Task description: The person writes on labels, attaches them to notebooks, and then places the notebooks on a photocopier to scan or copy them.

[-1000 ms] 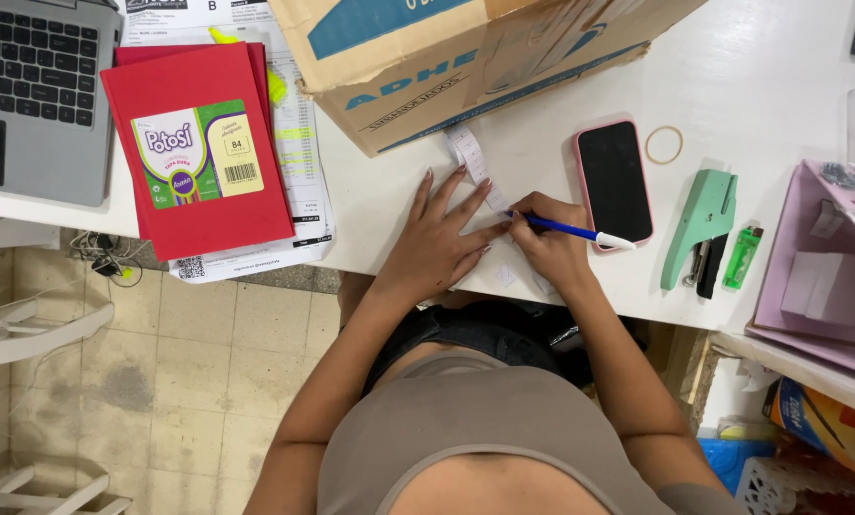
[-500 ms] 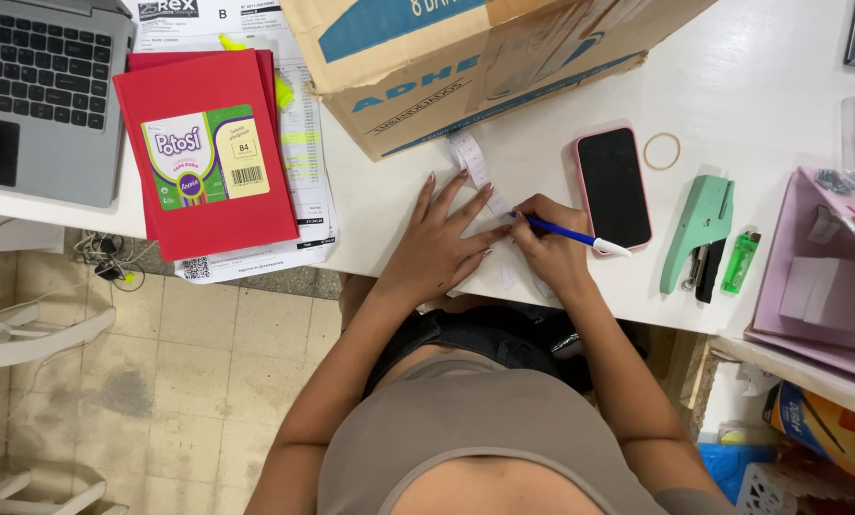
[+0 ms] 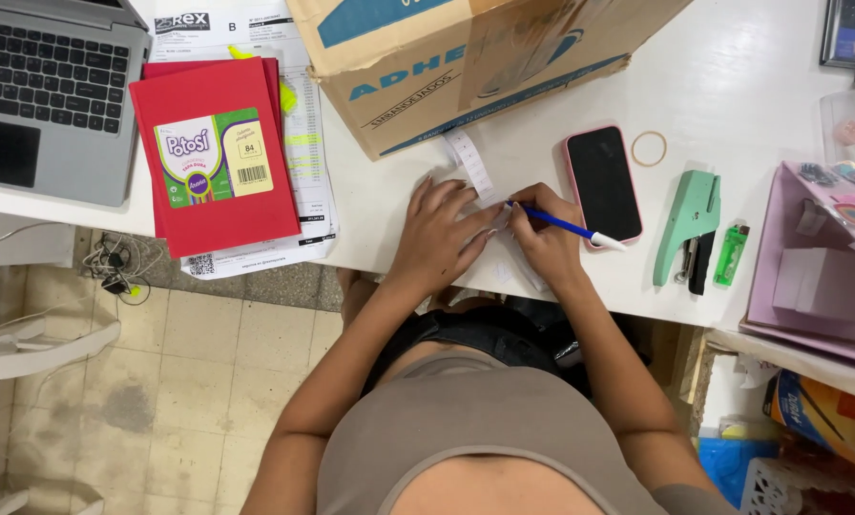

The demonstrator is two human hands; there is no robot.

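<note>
White tabletop (image 3: 752, 86) carrying everything, seen from above. Big brown cardboard box with blue print (image 3: 466, 67) at top centre. Grey laptop (image 3: 51, 91) top left, partly off frame. Red paperback notebook with green-and-yellow label (image 3: 213, 162) just right of laptop, lying on printed paper sheets (image 3: 303, 162). Pink plastic tray (image 3: 819, 277) at right edge. Black-screen phone in pink case (image 3: 603, 183) right of hands. Mint-green stapler (image 3: 690, 224) beyond phone, small green lighter (image 3: 731, 255) just beside it, tan rubber band (image 3: 648, 149) above.

Left hand (image 3: 439, 236) flat, fingers spread and released, pressing down narrow white paper strip (image 3: 472, 164) running from box foot toward tabletop front edge. Right hand (image 3: 542, 234) just beside left, fingers clenched around blue pen with white cap end (image 3: 566, 225), tip down on paper at hands, cap end pointing toward phone. Strip's lower part mostly hidden under both hands.
</note>
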